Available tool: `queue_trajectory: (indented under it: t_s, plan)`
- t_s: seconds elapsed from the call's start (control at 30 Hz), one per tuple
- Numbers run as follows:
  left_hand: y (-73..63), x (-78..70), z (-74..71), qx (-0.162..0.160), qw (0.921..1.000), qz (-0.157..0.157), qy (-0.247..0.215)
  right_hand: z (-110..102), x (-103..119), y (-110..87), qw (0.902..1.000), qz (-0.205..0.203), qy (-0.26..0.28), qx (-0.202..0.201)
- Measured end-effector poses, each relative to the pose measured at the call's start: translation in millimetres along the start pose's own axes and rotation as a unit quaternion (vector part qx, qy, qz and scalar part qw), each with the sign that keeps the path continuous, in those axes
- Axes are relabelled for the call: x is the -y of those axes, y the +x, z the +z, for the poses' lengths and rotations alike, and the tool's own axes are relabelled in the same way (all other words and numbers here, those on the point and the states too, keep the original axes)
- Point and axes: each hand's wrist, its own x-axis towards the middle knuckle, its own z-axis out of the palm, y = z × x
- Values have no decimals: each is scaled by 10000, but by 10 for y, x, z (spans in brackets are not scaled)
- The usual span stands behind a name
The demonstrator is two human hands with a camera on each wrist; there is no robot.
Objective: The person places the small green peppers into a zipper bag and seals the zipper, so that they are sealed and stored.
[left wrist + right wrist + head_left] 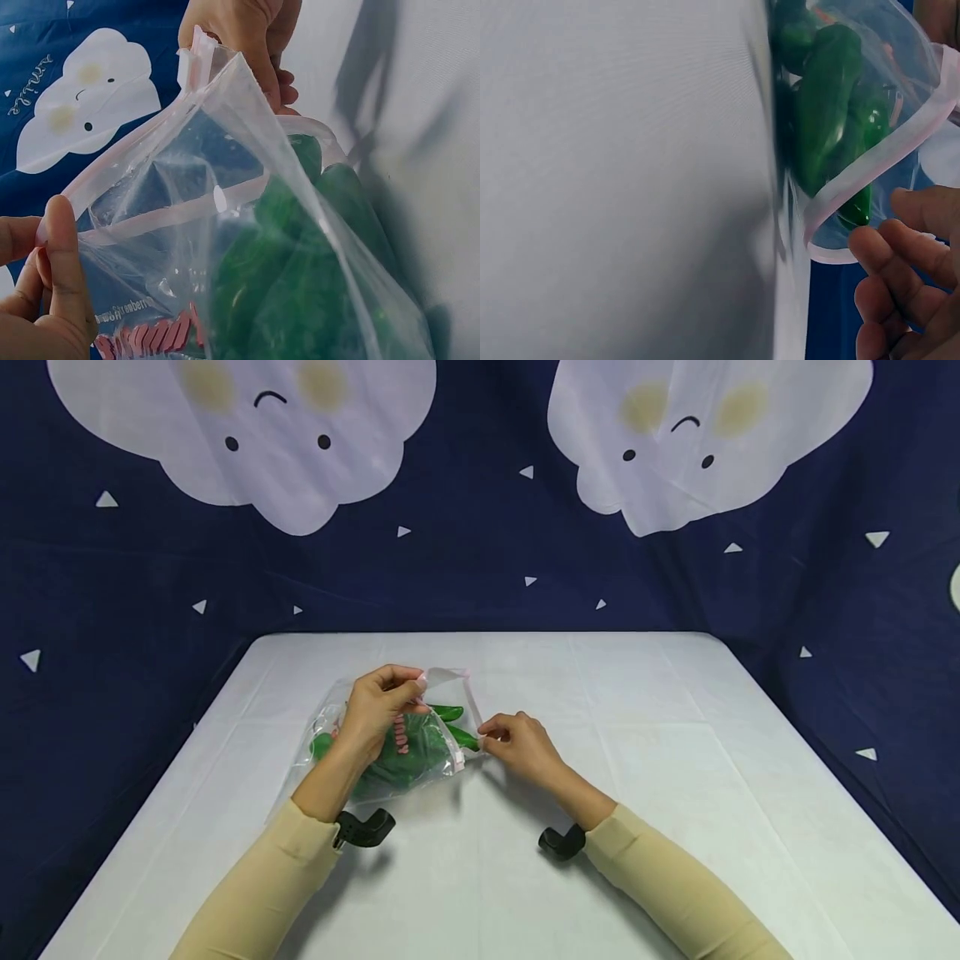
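A clear slider zip bag [330, 702] with pink edging and red lettering lies on the table, its mouth spread apart toward the right. Several green peppers [829, 105] fill it, two tips showing at the mouth. My left hand [375, 706] pinches the upper rim between thumb and fingers, as the left wrist view also shows. At the mouth's right side is my right hand [521, 743], its fingertips close to the rim and a pepper tip. In the right wrist view a gap shows between thumb and forefinger [874, 244]. Contact with the rim is unclear.
The bag lies on a white-covered table [660, 735], left of its middle. A dark blue cloth [480, 560] with clouds and small triangles hangs behind the far edge. Black wrist mounts [365, 828] sit at both cuffs.
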Motion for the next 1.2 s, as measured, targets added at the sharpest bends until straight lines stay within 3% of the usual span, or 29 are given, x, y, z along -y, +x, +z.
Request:
queue_trajectory:
  t_s: [0.33,0.53,0.8,1.2]
  plan:
    - [-18,18,2,139,9993,99,322,55,-12,2,9999,88,105,65]
    - [-37,13,-18,-25,9981,101,606,98,-1,37,9995,201,226,75]
    - [-108,-47,-62,-35,9978,23,664,165,-3,88,9983,338,422,204]
    - [-139,-70,-165,-231,9992,34,318,279,97,230,9969,349,675,198]
